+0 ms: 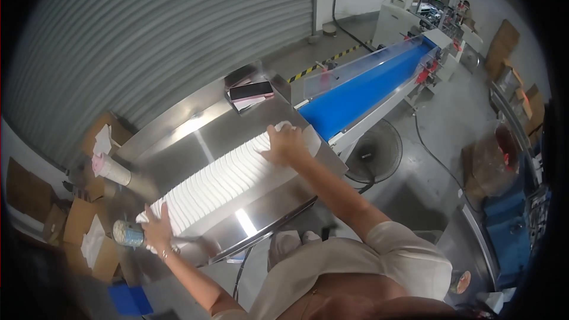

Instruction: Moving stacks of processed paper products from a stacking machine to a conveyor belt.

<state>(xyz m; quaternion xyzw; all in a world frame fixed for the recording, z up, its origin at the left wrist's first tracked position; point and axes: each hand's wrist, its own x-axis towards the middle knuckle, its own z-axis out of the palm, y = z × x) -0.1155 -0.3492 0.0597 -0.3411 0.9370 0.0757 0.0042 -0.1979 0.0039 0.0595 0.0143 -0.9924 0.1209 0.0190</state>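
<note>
A long row of thin white soft pieces (219,175), packed face to face on edge, runs slantwise over the steel table (178,136). Whether they are cloth or paper I cannot tell. My left hand (158,230) cups the near-left end of the row, thumb and fingers bent over it. At the far-right end, beside the blue conveyor belt, my right hand (285,147) is closed around the last pieces, its fingers over their top. The row stays between both hands, its underside hidden. Close by my left hand lies a clear cylindrical container (127,234) with pale contents.
A blue conveyor belt (367,92) with clear side guards leads to a machine (435,9). Phones (251,91) lie at the table's back edge. Cardboard boxes (89,231) and a pink-topped white roll (111,169) are at left. A round floor fan (373,151) stands under the conveyor.
</note>
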